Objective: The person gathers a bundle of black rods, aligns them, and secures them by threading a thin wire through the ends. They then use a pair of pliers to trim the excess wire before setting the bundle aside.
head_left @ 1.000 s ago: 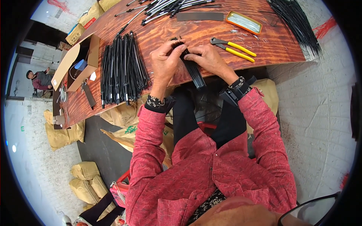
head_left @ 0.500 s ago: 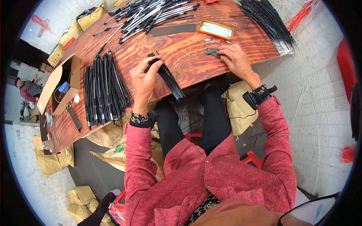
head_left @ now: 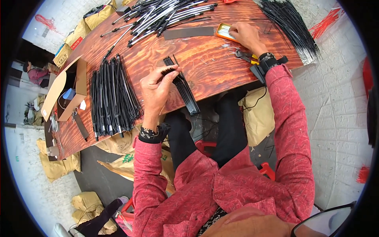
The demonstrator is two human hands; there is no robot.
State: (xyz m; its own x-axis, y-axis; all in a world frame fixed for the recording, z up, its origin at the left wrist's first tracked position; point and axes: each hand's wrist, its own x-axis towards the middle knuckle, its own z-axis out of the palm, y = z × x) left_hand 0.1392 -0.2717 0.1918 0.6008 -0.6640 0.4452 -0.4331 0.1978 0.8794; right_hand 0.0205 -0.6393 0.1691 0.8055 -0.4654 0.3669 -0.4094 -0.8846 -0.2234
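My left hand is closed around a fanned bundle of thin black rods. Their lower ends reach past the table's near edge, above my knees. Further right, my right hand has its curled fingers down in a small orange-rimmed tray of thin pale pieces. Whatever lies between those fingertips is too small to make out. Pliers with yellow handles lie on the table beside my right wrist, apart from the fingers. Small silvery bits are scattered between tray and pliers.
A flat dark strip lies left of the tray. Black and silver rods are heaped at the back, with black rods stacked left and more far right. An open cardboard box stands at the left. Another person is far left.
My right hand has let go of the pliers, leaving them on the table, and moved up to the tray. My left hand still holds the black rods in nearly the same place.
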